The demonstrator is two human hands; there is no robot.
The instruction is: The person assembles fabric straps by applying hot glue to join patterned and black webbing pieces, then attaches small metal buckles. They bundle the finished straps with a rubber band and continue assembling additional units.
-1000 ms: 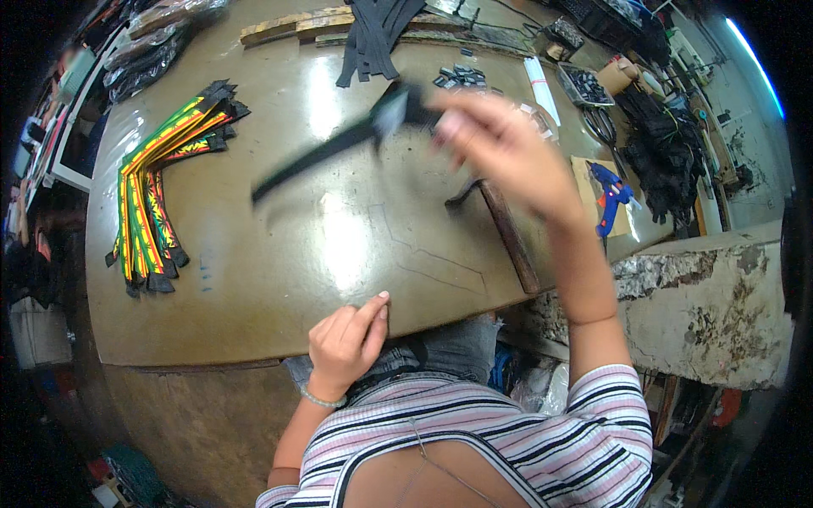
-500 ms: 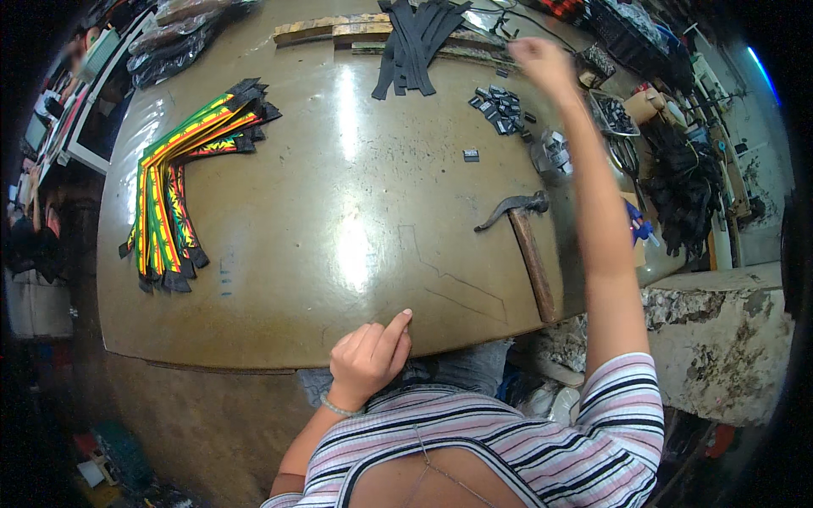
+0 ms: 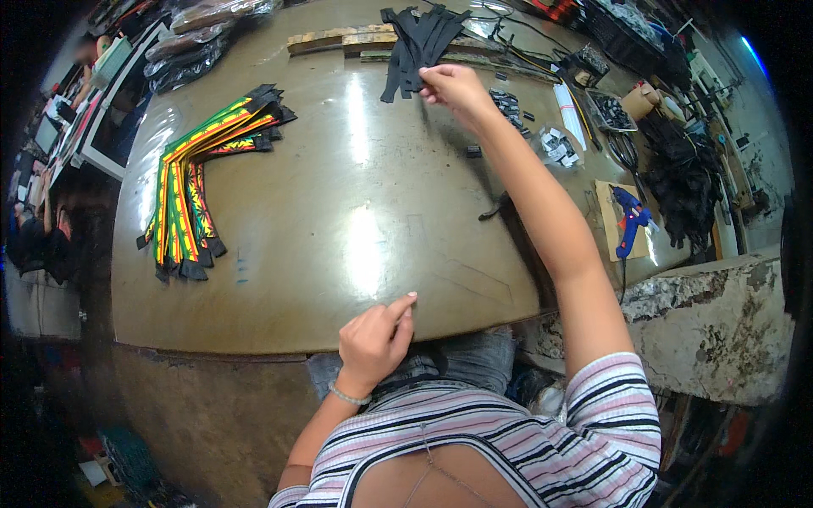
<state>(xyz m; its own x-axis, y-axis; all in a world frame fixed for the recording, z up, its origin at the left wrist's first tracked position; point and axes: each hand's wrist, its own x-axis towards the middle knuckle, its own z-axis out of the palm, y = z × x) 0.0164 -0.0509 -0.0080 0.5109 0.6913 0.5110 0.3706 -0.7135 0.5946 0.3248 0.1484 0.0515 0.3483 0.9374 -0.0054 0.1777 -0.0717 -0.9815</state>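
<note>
At the far middle of the table lies a fanned bundle of black straps (image 3: pixel 413 42). The fingertips of my right hand (image 3: pixel 457 91) are pinched together on the near end of one strap, my arm stretched across the table's right side. My left hand (image 3: pixel 373 340) rests at the front edge with nothing in it, the index finger reaching out and the other fingers loosely curled. A stack of bent green, yellow, red and black patterned bands (image 3: pixel 175 195) lies to the left. Most of the hammer is hidden under my right forearm; its dark claw tip (image 3: pixel 489 214) shows.
Small black clips (image 3: pixel 506 103) lie in a pile beyond my forearm, near a clear bag (image 3: pixel 559 146). A blue glue gun (image 3: pixel 628 222) sits on a tan sheet at the right. Wooden bars (image 3: pixel 339 40) and plastic-wrapped packs (image 3: pixel 190 51) are at the back.
My right hand has swung left from the far right to the black straps and pinched one. My forearm now covers most of the hammer and has uncovered the glue gun. My left hand stays near the edge.
</note>
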